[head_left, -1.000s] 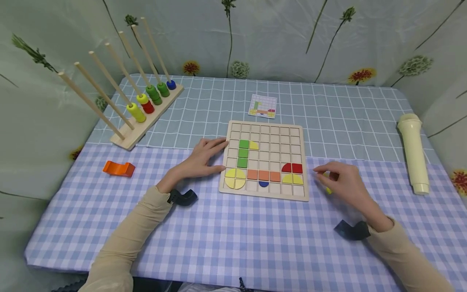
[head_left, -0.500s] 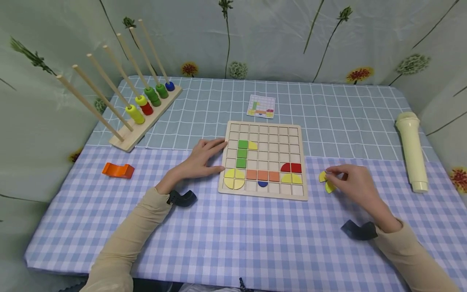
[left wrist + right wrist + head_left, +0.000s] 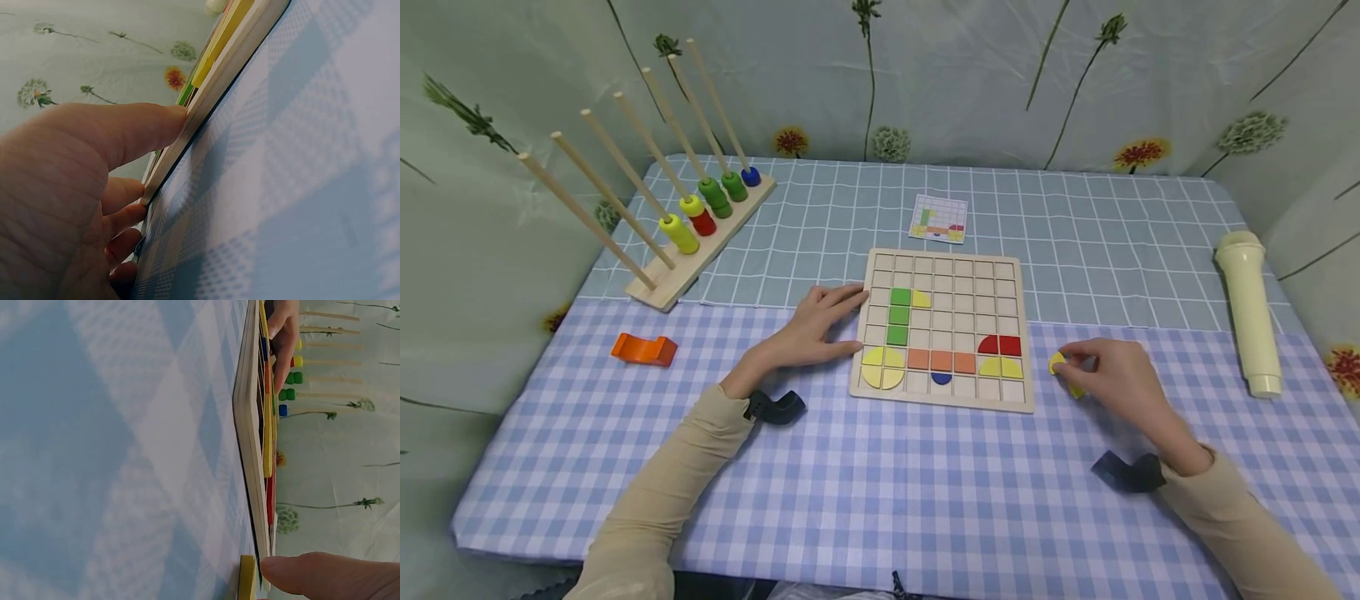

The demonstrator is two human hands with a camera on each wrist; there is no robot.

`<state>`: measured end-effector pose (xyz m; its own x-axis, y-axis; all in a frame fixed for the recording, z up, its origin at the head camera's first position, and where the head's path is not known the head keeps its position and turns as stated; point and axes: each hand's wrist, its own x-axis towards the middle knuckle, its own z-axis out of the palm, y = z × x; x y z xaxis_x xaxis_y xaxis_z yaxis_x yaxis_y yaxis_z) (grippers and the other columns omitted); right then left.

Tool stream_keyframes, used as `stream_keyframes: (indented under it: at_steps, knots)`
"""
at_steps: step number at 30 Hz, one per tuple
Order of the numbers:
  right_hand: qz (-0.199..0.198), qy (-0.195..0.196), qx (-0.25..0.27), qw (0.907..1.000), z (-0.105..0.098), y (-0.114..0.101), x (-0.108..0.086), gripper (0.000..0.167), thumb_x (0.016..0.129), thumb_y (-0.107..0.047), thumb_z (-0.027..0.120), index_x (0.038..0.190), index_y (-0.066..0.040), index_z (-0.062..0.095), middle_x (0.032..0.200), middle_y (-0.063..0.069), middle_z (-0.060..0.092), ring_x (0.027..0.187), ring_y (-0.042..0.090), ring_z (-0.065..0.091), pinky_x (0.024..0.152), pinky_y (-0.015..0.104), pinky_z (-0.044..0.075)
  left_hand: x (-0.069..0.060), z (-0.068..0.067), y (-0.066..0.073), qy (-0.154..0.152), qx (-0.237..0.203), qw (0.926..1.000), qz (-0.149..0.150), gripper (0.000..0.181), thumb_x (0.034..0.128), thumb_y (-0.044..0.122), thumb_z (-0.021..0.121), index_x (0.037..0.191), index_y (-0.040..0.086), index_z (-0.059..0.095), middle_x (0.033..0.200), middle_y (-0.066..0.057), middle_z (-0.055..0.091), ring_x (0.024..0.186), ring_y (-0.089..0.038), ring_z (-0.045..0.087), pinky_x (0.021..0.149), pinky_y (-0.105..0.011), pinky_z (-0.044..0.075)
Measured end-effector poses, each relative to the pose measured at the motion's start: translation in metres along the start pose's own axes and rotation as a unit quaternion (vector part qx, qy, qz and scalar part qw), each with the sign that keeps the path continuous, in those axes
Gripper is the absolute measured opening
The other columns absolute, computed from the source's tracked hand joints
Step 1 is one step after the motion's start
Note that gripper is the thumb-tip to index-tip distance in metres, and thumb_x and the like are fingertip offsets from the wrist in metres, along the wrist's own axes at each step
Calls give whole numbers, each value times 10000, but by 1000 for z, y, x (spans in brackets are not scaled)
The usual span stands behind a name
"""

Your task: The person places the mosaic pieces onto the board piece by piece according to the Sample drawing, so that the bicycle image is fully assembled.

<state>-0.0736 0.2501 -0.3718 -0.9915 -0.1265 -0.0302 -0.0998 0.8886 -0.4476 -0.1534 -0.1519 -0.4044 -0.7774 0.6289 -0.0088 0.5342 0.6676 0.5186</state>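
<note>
My left hand [image 3: 823, 327] rests against the left edge of the wooden grid board [image 3: 943, 403], its thumb and fingers spread along the frame. In the left wrist view the thumb [image 3: 144, 128] touches the board's side. To the right of the board, my right hand [image 3: 1112, 375] pinches a yellow quarter-circle piece [image 3: 1056, 362] between thumb and fingers. Partly covered by that hand, another yellow piece [image 3: 1077, 391] lies on the cloth. A yellow piece [image 3: 247, 578] shows beside the thumb [image 3: 325, 575] in the right wrist view. Green, yellow, orange, blue and red pieces sit in the grid.
Behind the board lies a small pattern card [image 3: 938, 219]. A bead-and-peg stand [image 3: 664, 292] with coloured beads stands at the back left, above an orange curved block [image 3: 644, 349]. On the right lies a cream microphone-shaped object [image 3: 1250, 317]. A checked cloth [image 3: 865, 492] covers the table's front.
My right hand first drew back to the right, uncovering two yellow pieces, then shifted left a little with one of them. The left hand stays at the board.
</note>
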Motion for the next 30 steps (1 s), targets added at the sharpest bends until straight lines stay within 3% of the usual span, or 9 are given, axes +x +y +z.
stream_keyframes:
  at_steps: [4, 10, 21, 30]
  knots:
    - [-241, 83, -147, 9996, 3, -3, 1, 269, 752, -187, 748, 935, 9, 730, 760, 84, 686, 598, 86, 473, 524, 209, 346, 0, 0, 0, 7, -19, 10000, 3, 758, 865, 357, 623, 1492, 126, 267, 1556, -100, 245, 1255, -319, 291, 1015, -519, 234]
    - [-304, -94, -360, 9988, 7, -9, 2, 312, 749, -191, 757, 985, 10, 716, 808, 115, 662, 625, 149, 468, 539, 231, 341, 0, 0, 0, 0, -58, 10000, -19, 749, 869, 338, 625, 1492, 126, 267, 1558, -98, 239, 1261, -326, 286, 1012, -520, 236]
    - [-559, 31, -398, 9976, 8, -14, -1, 285, 746, -125, 751, 981, 32, 720, 888, 179, 687, 647, 174, 501, 562, 227, 369, -1, 0, 0, -8, -48, 10000, -37, 747, 870, 339, 621, 1492, 125, 266, 1559, -96, 237, 1267, -324, 283, 1021, -524, 225]
    - [-644, 63, -315, 9974, 8, -25, -7, 276, 717, -122, 783, 962, -6, 734, 877, 131, 690, 650, 156, 491, 556, 204, 372, 0, 0, 1, -15, -37, 10000, -49, 760, 864, 361, 625, 1493, 132, 264, 1561, -94, 234, 1277, -320, 278, 1022, -528, 226]
